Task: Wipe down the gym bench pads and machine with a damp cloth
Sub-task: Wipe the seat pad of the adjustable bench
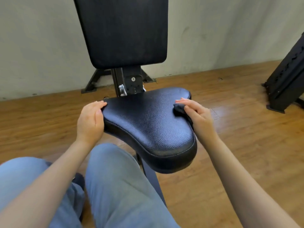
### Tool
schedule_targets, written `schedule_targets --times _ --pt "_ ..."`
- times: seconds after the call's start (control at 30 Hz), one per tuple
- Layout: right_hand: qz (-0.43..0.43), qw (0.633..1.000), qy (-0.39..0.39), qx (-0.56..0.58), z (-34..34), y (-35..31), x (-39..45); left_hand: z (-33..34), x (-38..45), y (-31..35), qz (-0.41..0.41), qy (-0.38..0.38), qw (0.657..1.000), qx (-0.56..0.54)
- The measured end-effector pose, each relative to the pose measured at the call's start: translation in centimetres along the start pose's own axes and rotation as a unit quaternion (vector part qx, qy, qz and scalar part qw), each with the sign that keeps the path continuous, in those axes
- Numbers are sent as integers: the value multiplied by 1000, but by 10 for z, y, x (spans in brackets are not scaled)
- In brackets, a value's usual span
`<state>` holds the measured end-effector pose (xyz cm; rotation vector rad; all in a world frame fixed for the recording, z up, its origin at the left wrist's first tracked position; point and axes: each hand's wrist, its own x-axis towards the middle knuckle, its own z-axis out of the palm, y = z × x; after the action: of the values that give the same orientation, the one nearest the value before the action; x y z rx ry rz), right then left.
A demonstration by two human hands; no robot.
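1. Seat pad (pixel 148 125) at frame centre: black, pebbled, glossy, wide at the far end and narrowing to a rounded nose at about 5 o'clock.
2. Left hand (pixel 90 120) at 9 o'clock of the seat pad, gripping its left edge; thumb lying on the top surface, fingers curling down over the rim.
3. Right hand (pixel 195 112) at 3 o'clock of the seat pad, clasping a dark cloth (pixel 180 110) and pressing it onto the pad's right edge; fingertips stretching toward 11 o'clock over the bunched fabric.
4. Cloth mostly hidden beneath the palm; a crumpled fold showing at the hand's 9 o'clock side, and a strip of it trailing along the pad's edge toward 5 o'clock.
5. Back pad (pixel 121 30) at 12 o'clock: upright, black, matte, rising out of the top of the frame.
6. Black metal frame (pixel 130 81) between the two pads, with a bolt head and a silvery bracket in view; splayed feet reaching toward 9 and 3 o'clock at the foot of the wall.
7. Wooden floor (pixel 230 145) under everything; pale wall (pixel 41 46) behind.
8. Another black rack (pixel 286 76) at 2 o'clock, well apart from the bench.
9. Legs in blue jeans (pixel 115 186) at 6 to 7 o'clock, the nearer knee just beside the pad's nose.
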<state>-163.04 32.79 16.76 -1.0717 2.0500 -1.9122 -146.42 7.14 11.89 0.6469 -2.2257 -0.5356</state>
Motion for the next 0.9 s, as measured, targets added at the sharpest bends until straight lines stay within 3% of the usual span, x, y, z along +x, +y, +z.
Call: schedule_targets --times 0.23,0.37,0.47,0.6,0.77,0.9 --pt "-218 963 -57 -146 -9 -40 -85 -2 0 1 -12 -3 1000 6" --pt "-334 895 -43 -291 31 -53 -92 -3 0 2 -21 -14 1000 13" --pt "-354 866 -38 -351 53 -59 -89 -6 1 4 -31 -29 999 12" --pt "-342 898 -39 -274 22 -46 -95 -10 1 6 -43 -36 998 -10" --pt "-256 941 15 -221 15 -38 -108 -10 0 8 -55 -36 997 -31" --pt "-292 925 16 -241 33 -49 -106 -16 2 18 -85 -55 995 -24"
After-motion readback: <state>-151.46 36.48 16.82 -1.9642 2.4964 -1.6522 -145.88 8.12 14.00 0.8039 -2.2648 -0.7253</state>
